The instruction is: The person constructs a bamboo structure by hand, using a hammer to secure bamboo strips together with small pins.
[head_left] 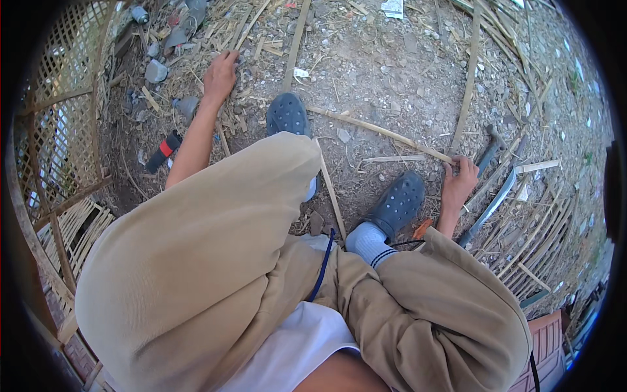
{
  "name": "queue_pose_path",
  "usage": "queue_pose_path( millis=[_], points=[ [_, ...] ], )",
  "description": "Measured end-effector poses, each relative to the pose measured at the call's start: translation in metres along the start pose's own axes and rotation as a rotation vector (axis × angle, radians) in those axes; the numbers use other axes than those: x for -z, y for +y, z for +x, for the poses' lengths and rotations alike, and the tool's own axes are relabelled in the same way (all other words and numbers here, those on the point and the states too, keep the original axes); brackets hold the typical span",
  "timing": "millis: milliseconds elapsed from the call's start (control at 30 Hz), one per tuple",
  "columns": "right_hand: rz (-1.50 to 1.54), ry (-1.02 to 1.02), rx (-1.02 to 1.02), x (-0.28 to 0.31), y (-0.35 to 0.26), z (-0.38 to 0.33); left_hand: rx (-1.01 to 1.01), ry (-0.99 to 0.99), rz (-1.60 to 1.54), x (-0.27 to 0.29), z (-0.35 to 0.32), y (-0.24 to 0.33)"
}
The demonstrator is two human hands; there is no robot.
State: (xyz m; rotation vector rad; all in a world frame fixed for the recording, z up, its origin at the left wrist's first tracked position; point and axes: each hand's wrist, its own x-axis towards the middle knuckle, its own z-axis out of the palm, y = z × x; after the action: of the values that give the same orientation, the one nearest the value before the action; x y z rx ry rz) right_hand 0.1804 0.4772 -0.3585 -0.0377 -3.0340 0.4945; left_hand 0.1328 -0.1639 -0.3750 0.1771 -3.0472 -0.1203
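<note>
My right hand [460, 179], beside my right clog, is closed on the near end of a thin bamboo strip [379, 129]. The strip slants across the dirt, its far end close to the toe of my left clog. Farther off on the left, my left hand [220, 77] reaches down with its fingers stretched out. They are close to the end of a narrow strip [253, 25]; whether they touch it is unclear. A hammer [488, 155] and a long blade [494, 202] with a dark handle lie just right of my right hand.
Blue clogs [395, 202] stand on littered dirt. Longer bamboo slats [467, 81] lie beyond them. A black-and-red tool handle [163, 151] lies left of my left forearm. Lattice panels [62, 85] line the left side, and a pile of thin strips [539, 238] lies right.
</note>
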Motion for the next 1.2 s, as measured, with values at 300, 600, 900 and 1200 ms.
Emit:
queue_pose_path(
  millis=[300,600,900,1200],
  points=[
    [0.109,0.003,-0.046,-0.004,-0.004,-0.002,-0.166,-0.005,0.093,-0.004,0.013,-0.012],
    [0.174,0.061,0.037,-0.011,0.0,0.005,-0.046,0.033,-0.181,-0.005,0.01,-0.034],
    [0.253,0.036,0.048,-0.006,-0.001,0.041,0.201,0.147,-0.239,0.024,-0.067,-0.012],
    [0.291,-0.042,0.134,-0.016,-0.021,0.08,0.598,-0.16,-1.05,0.003,-0.082,0.025]
  ],
)
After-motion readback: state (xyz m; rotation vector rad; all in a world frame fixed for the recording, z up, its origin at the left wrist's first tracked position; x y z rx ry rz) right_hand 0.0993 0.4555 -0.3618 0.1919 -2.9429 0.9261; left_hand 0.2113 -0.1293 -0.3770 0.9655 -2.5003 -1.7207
